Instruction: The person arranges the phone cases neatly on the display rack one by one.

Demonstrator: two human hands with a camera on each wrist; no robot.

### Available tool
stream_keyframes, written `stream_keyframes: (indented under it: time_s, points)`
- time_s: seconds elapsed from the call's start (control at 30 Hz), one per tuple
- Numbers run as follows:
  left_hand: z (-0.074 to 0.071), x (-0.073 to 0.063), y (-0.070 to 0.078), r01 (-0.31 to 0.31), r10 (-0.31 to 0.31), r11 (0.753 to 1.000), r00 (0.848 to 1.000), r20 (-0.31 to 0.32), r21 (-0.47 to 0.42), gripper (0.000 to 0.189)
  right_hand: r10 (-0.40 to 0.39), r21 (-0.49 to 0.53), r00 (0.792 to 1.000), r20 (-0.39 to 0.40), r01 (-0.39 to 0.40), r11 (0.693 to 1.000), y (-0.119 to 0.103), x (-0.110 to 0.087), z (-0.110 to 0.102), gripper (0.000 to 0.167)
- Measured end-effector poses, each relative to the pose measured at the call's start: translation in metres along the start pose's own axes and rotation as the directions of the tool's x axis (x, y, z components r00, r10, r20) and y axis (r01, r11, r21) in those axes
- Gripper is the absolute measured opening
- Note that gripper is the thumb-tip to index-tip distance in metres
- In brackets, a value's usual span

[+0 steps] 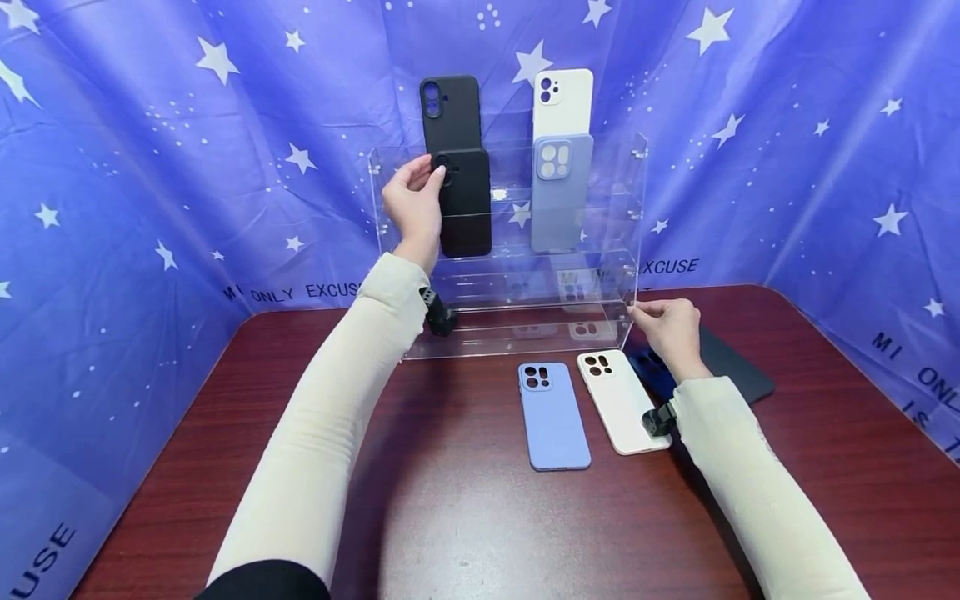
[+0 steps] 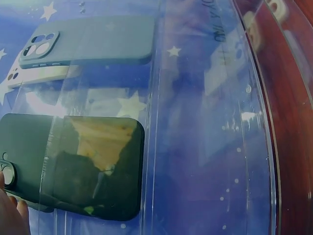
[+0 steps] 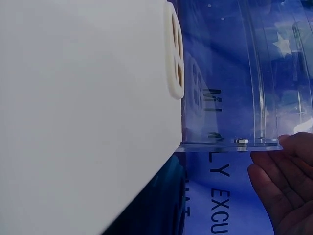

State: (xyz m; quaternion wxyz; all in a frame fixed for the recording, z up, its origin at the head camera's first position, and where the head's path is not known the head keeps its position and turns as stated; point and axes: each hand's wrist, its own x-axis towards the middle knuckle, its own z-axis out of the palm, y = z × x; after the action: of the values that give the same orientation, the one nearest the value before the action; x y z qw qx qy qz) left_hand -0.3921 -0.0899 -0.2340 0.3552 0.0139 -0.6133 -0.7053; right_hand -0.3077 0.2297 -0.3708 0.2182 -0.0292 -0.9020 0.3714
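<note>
My left hand (image 1: 416, 204) pinches the upper left edge of a black phone case (image 1: 468, 200), beside its camera cutout. This case stands in a tier of a clear acrylic display rack (image 1: 487, 340), overlapping a second black phone case (image 1: 459, 117) behind it. In the left wrist view, only fingertips (image 2: 12, 213) show at the case's camera end. Low on the rack's right side, my right hand (image 1: 672, 333) pinches the front edge of the side panel between thumb and fingers. The right wrist view shows thumb and fingers on either side of that panel.
On the rack's right, a pale blue case (image 1: 558, 212) stands before a white case (image 1: 573, 112). A blue case (image 1: 555, 425), a white case (image 1: 618, 408) and a dark case (image 1: 731, 367) lie on the table (image 1: 450, 517). A starry curtain (image 1: 225, 167) hangs behind.
</note>
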Motion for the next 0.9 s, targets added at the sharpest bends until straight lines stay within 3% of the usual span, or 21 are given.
stream_keyframes:
  time_s: [0.33,0.5,0.73,0.9]
  points:
    - [-0.008,0.000,0.006,0.006,-0.006,1.000,1.000,0.010,-0.010,0.033,0.005,0.012,1.000,0.005,-0.005,1.000,-0.001,0.001,-0.001,0.024]
    - [-0.016,-0.005,0.012,-0.003,0.004,1.000,0.999,0.034,-0.030,0.038,0.006,0.016,1.000,0.007,-0.006,1.000,-0.001,0.001,-0.003,0.024]
    - [-0.028,-0.033,0.016,-0.007,0.015,0.998,0.994,0.110,-0.069,0.041,0.003,0.005,1.000,0.003,-0.003,1.000,0.001,0.000,-0.001,0.024]
    - [-0.034,-0.066,0.012,0.004,0.008,0.998,0.983,0.185,-0.066,0.037,-0.008,0.003,1.000,-0.005,0.008,1.000,0.000,0.001,0.000,0.023]
